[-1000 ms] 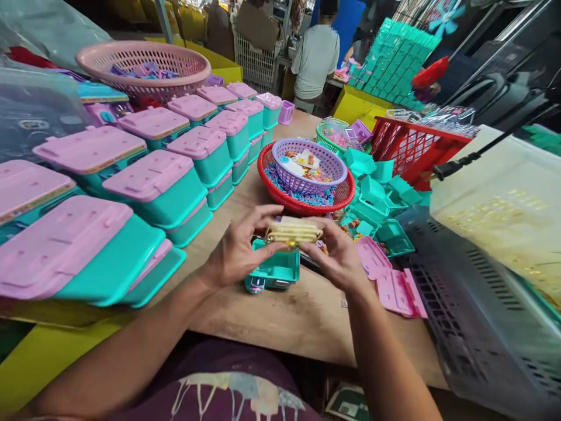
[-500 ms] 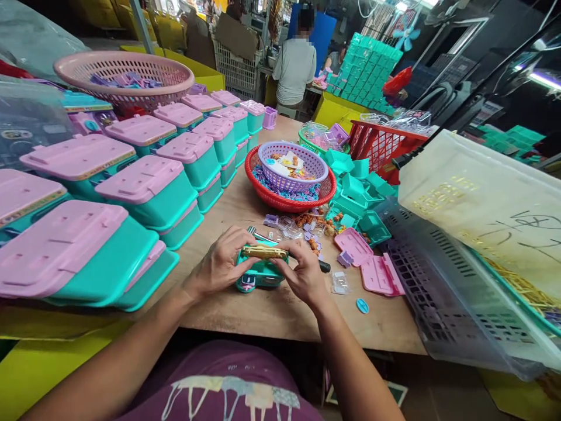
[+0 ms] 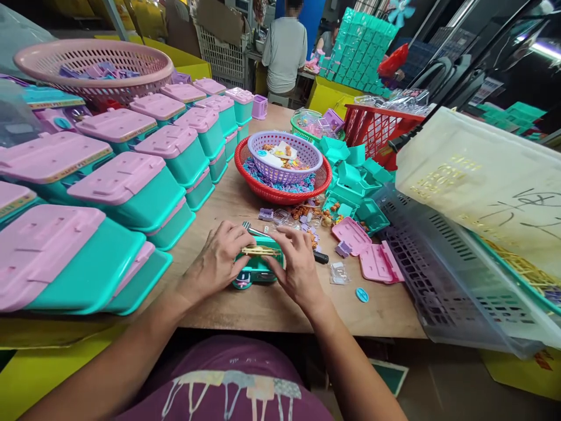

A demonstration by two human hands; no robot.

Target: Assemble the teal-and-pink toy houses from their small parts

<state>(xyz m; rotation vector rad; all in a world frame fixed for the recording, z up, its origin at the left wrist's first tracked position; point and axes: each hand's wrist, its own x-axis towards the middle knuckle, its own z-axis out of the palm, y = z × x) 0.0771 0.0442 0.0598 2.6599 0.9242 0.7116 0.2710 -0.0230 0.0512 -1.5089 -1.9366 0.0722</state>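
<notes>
A small teal toy box (image 3: 256,273) stands on the wooden table (image 3: 280,304) right in front of me. On its top lies a flat yellowish card piece (image 3: 260,251). My left hand (image 3: 217,260) grips the box's left side, thumb at the card's edge. My right hand (image 3: 298,266) holds the right side, its fingers pressing on the card. A thin metal tool (image 3: 256,230) lies just behind the box.
Stacked teal boxes with pink lids (image 3: 131,187) fill the left. A red basket (image 3: 324,175) holds a purple basket (image 3: 283,155) of small parts. Loose pink lids (image 3: 372,257) and teal shells (image 3: 355,181) lie right, beside a grey crate (image 3: 456,280). A person (image 3: 283,49) stands far back.
Both hands lowered the yellowish card from above the teal box down onto its top. The view also tilted and shifted slightly.
</notes>
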